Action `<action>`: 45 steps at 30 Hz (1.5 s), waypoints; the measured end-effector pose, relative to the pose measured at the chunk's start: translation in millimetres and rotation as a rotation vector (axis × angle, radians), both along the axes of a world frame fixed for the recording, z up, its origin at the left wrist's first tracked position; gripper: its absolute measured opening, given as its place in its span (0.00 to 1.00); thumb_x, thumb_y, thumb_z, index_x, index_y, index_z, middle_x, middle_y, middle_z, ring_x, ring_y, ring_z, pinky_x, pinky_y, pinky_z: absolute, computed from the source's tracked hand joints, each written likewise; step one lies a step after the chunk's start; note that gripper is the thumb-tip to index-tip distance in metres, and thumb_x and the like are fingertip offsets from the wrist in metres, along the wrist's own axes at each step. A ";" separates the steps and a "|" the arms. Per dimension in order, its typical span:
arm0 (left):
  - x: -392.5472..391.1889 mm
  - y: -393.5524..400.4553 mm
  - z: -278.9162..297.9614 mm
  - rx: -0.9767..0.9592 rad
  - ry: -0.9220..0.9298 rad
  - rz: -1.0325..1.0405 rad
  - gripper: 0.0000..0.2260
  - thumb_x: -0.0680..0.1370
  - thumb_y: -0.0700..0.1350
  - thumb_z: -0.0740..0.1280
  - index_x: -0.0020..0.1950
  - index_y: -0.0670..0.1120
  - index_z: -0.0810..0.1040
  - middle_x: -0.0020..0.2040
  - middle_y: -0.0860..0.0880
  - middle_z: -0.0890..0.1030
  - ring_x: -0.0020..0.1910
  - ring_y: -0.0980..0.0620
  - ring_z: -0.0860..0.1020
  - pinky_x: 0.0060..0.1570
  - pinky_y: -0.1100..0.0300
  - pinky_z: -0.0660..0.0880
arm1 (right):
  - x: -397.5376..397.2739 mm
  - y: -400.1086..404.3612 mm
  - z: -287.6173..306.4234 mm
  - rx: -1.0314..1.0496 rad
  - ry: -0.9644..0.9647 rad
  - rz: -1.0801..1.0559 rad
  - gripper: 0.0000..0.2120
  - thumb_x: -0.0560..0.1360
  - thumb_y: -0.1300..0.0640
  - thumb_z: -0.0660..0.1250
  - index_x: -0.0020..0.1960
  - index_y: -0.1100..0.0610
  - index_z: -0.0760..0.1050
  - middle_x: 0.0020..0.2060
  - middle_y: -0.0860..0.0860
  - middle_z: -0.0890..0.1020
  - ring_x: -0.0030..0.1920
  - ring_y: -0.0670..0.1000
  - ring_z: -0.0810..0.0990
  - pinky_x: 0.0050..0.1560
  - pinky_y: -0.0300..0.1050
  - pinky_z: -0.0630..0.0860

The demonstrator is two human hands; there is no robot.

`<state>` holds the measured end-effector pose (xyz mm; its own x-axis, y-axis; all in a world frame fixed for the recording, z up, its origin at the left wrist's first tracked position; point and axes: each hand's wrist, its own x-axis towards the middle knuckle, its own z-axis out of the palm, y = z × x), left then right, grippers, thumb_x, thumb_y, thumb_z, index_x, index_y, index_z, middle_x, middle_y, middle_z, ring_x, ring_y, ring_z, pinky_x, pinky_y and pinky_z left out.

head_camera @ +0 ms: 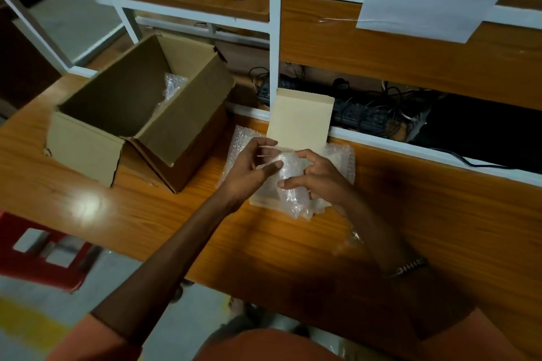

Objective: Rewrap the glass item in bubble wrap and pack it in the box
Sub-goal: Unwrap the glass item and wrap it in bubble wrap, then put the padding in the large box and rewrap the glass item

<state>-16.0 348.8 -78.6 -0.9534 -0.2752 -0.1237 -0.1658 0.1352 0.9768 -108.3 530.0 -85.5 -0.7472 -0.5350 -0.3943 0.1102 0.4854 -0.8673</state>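
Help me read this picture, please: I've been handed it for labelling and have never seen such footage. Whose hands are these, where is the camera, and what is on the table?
There is no machine here. A person wears a camera on the head, so you look down along their own arms. The left hand and right hand together work at a bundle of bubble wrap; what it holds cannot be made out. The bundle sits over a small pale box with its lid standing up. More bubble wrap lies spread beneath on the wooden table. To the left stands an open cardboard box with some bubble wrap inside. Behind are shelves with cables.
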 end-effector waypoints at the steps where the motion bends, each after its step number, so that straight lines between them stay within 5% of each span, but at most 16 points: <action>1: -6.7 -7.0 -5.2 -0.045 0.008 0.030 0.20 0.81 0.41 0.75 0.71 0.49 0.75 0.62 0.50 0.81 0.61 0.57 0.81 0.59 0.57 0.81 | -5.5 -6.6 -3.2 0.022 0.006 -0.060 0.36 0.61 0.44 0.86 0.65 0.41 0.74 0.51 0.50 0.87 0.50 0.56 0.87 0.49 0.57 0.87; 6: -18.2 -56.4 -37.2 -0.667 0.017 -0.014 0.18 0.79 0.37 0.73 0.70 0.45 0.80 0.67 0.46 0.81 0.67 0.47 0.78 0.66 0.47 0.78 | -31.0 -42.3 -20.4 0.222 0.177 -0.172 0.43 0.61 0.37 0.82 0.71 0.45 0.71 0.66 0.50 0.80 0.59 0.55 0.82 0.56 0.58 0.85; 10: -13.8 -73.1 -63.4 -0.882 -0.132 -0.248 0.26 0.80 0.44 0.74 0.78 0.44 0.74 0.78 0.42 0.73 0.78 0.41 0.67 0.75 0.48 0.66 | -28.6 -70.3 -42.3 0.499 0.251 -0.121 0.43 0.66 0.37 0.80 0.75 0.53 0.71 0.69 0.54 0.79 0.65 0.60 0.80 0.60 0.53 0.81; 16: -15.7 -85.0 -81.8 -0.870 -0.122 -0.296 0.29 0.79 0.54 0.69 0.77 0.44 0.75 0.79 0.43 0.73 0.79 0.41 0.67 0.75 0.49 0.65 | -15.1 -95.2 -72.5 0.603 0.355 -0.122 0.35 0.70 0.40 0.79 0.69 0.57 0.74 0.65 0.56 0.81 0.63 0.61 0.81 0.53 0.49 0.77; 21: -22.1 -80.3 -85.3 -0.844 -0.094 -0.286 0.27 0.77 0.49 0.77 0.75 0.43 0.78 0.76 0.44 0.76 0.76 0.44 0.72 0.73 0.55 0.66 | -4.0 -108.1 -84.6 0.628 0.482 -0.127 0.32 0.74 0.44 0.78 0.71 0.59 0.74 0.65 0.57 0.82 0.63 0.60 0.82 0.56 0.51 0.80; 34: -13.2 -63.2 -71.2 -0.817 -0.158 -0.261 0.28 0.81 0.53 0.71 0.78 0.44 0.73 0.79 0.42 0.72 0.78 0.41 0.70 0.74 0.45 0.71 | -14.3 -86.5 -72.2 0.569 0.310 0.058 0.48 0.78 0.41 0.73 0.84 0.63 0.51 0.76 0.64 0.72 0.73 0.67 0.74 0.68 0.58 0.75; 41: 10.5 -72.6 -5.7 -0.766 -0.020 -0.138 0.30 0.82 0.55 0.70 0.81 0.46 0.68 0.75 0.43 0.75 0.71 0.43 0.76 0.65 0.54 0.74 | -29.4 -78.3 -13.3 0.632 0.624 0.281 0.25 0.79 0.43 0.72 0.70 0.56 0.76 0.64 0.58 0.82 0.62 0.61 0.82 0.56 0.50 0.79; 45: 28.5 -105.7 56.0 -0.838 0.105 0.075 0.24 0.83 0.50 0.69 0.78 0.47 0.72 0.74 0.45 0.76 0.69 0.51 0.75 0.64 0.54 0.75 | -41.3 -127.6 53.5 0.410 0.710 0.339 0.16 0.78 0.47 0.73 0.62 0.54 0.84 0.55 0.56 0.86 0.55 0.59 0.84 0.55 0.48 0.80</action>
<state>12.4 243.1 -22.7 -0.9241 -0.2995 0.2373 -0.1175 0.8138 0.5692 -149.6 402.5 -31.9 -0.7156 -0.6902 -0.1073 -0.5938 0.6820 -0.4270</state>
